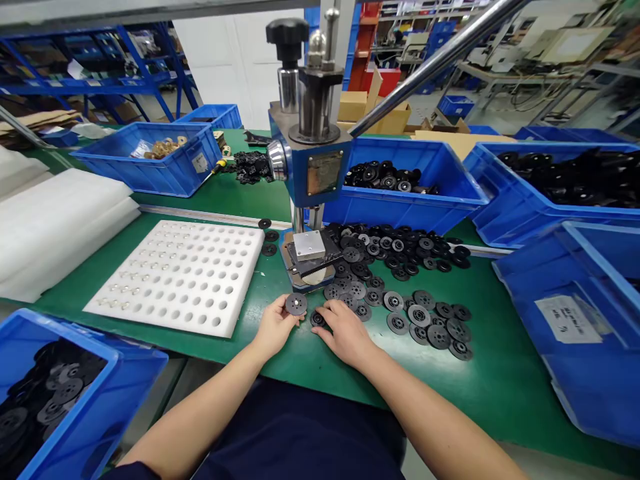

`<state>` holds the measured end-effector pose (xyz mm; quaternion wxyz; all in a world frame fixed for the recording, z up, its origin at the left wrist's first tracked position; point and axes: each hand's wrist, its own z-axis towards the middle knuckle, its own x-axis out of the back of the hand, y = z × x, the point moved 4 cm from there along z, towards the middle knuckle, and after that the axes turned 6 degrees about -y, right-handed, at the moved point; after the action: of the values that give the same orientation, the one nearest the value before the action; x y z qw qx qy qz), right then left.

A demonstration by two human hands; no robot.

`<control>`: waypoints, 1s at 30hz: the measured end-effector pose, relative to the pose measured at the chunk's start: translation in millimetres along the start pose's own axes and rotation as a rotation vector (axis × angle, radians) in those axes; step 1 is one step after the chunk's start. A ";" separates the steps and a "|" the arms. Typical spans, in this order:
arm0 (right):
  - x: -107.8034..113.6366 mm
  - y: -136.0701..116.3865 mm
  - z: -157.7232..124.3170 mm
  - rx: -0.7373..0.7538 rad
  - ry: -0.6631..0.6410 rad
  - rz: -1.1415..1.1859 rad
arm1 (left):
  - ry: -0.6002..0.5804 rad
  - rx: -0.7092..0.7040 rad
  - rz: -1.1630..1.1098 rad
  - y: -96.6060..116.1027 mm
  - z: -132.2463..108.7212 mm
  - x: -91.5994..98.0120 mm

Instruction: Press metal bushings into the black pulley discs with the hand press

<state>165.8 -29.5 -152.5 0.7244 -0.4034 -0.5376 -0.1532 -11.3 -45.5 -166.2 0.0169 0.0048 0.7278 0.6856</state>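
Observation:
In the head view, my left hand (276,327) grips a black perforated disc (296,305) by its edge, with a small shiny metal pin at the disc's centre. Close beside it, my right hand (345,331) has its thumb and fingers around another black disc (317,319) near the tabletop; whether that disc is lifted I cannot tell. Just beyond both hands stands a blue hand press (313,167), with a metal block (309,245) on its base. Many loose black discs (419,315) lie to the right of the press, some overlapping.
A white foam tray (175,280) with rows of holes, some holding small metal pins, lies left. Blue bins (410,207) of black parts line the back and right. Another blue bin (135,373) stands front left. The press's long lever (430,67) slants up to the right.

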 end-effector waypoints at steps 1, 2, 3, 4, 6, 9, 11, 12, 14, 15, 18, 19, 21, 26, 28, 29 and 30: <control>-0.6 -0.9 0.5 -0.010 -0.005 0.001 | 0.003 -0.001 0.010 0.6 -0.4 -0.2; -0.6 -2.2 1.3 -0.017 -0.003 0.004 | 0.005 -0.008 0.022 1.8 -0.9 -0.5; 0.1 -3.6 2.4 -0.022 0.007 0.006 | 0.007 -0.014 0.034 3.3 -1.4 -0.9; 1.1 -5.1 3.5 -0.028 0.021 0.006 | 0.007 -0.019 0.047 4.8 -1.9 -1.3; 3.4 -6.9 5.4 -0.055 0.046 -0.004 | 0.007 -0.022 0.079 7.2 -2.6 -1.7; 4.0 -7.3 6.2 -0.105 0.036 -0.028 | 0.004 -0.034 0.151 9.0 -2.9 -1.3; 3.1 -7.9 5.5 -0.107 0.013 -0.027 | -0.006 -0.059 0.195 10.3 -3.0 -1.5; 2.9 -8.5 5.0 -0.103 0.007 -0.020 | -0.016 -0.073 0.211 11.1 -3.0 -2.0; 4.5 -10.1 5.3 -0.105 0.002 -0.004 | -0.031 -0.107 0.237 13.6 -3.4 -3.6; 6.6 -11.0 6.5 -0.110 -0.008 -0.002 | -0.033 -0.125 0.251 15.4 -3.6 -4.5; 19.5 -11.8 14.2 -0.145 -0.094 -0.011 | -0.031 -0.170 0.280 20.6 -4.7 -6.9; 26.0 -10.7 17.4 -0.164 -0.133 -0.004 | -0.030 -0.176 0.283 21.8 -5.1 -7.4; 41.6 -7.0 22.7 -0.198 -0.158 0.046 | -0.028 -0.179 0.295 22.9 -5.7 -7.8; 61.6 -4.6 21.2 -0.095 0.186 0.331 | -0.015 -0.250 0.417 23.4 -7.0 -8.7; 51.6 -10.0 16.0 -0.011 0.270 0.417 | -0.022 -0.301 0.449 22.8 -7.4 -9.7; 44.9 -13.9 13.8 0.030 0.284 0.433 | -0.029 -0.318 0.460 21.9 -7.5 -10.1; 38.5 -18.0 12.2 0.065 0.289 0.431 | -0.040 -0.328 0.472 20.8 -7.6 -10.4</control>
<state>160.4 -23.5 -109.0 0.8221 -0.4592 -0.3350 -0.0342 -1.5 -52.2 -144.8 -0.1283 0.1845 0.5856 0.7788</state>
